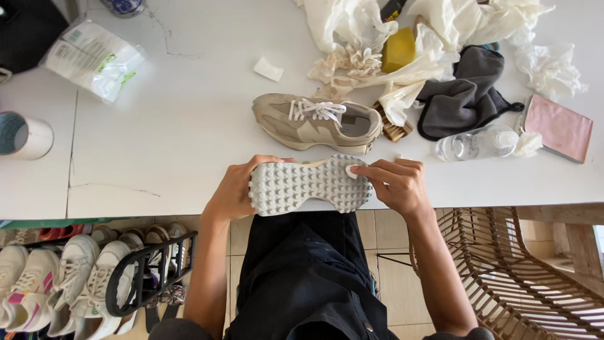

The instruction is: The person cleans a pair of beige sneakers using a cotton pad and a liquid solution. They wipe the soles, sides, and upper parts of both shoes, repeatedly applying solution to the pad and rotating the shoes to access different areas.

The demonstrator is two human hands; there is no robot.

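Note:
My left hand [231,189] grips the toe end of a sneaker turned sole-up [308,184], its white studded sole facing me at the table's near edge. My right hand [393,182] rests on the heel end and pinches a small white pad [351,171] against the sole. The matching beige sneaker [314,121] with white laces lies on its side on the white table [163,126], just beyond the held one.
Crumpled white cloths [352,38], a yellow sponge [398,49], a grey cloth [462,94], a brush [391,129], a clear bottle [475,143] and a pink notebook [559,128] lie at the right. A wipes packet [94,58] and tape roll [22,135] sit left. Shoe rack [94,277] below left, wicker chair [528,277] below right.

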